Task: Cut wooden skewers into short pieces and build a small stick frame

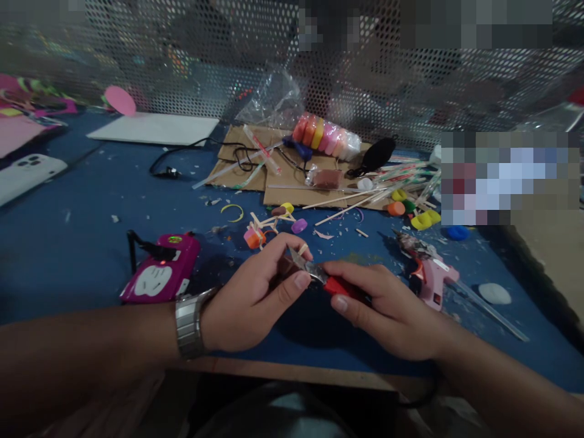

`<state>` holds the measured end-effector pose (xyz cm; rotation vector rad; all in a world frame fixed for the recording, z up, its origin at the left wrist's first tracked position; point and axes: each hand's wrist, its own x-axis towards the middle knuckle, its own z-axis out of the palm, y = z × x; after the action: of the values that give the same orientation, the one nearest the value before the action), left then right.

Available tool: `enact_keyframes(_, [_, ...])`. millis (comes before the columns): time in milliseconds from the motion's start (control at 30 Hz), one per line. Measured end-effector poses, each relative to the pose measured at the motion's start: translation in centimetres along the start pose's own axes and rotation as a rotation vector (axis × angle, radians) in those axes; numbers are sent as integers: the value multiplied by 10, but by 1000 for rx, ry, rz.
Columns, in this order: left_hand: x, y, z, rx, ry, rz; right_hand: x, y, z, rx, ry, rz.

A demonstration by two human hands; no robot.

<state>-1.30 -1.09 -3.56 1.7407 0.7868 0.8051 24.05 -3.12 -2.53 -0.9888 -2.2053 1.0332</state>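
My right hand (392,304) is closed around a red-handled cutter (340,286), its metal blade pointing left and up into my left hand. My left hand (255,298), with a metal watch (189,325) at the wrist, is curled with thumb and fingers by the blade. A short pale stick (302,249) shows its end at the left fingertips; the rest of it is hidden by the fingers. Just beyond the left hand, a small clay-and-stick piece (255,236) lies on the blue table (104,255).
A magenta power strip (155,283) stands left, a pink glue gun (431,274) right. Behind are cardboard (292,191), packaged colored clay (326,137), wooden sticks (351,204) and clay bits (425,219). Farther left lie a phone (31,173) and a white board (155,129). Perforated metal closes the back.
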Motion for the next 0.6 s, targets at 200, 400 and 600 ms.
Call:
enact_keyframes(200, [-1,-1,2,-211,-27,-80,-2,2,0,-42,-3,19])
enact_keyframes(400, [-2,-2,1,-347,-39,-131,-3,2,2,-18,30,-30])
enact_keyframes(600, [-1,-1,2,-361,-70,-140,-4,3,2,-4,32,-33])
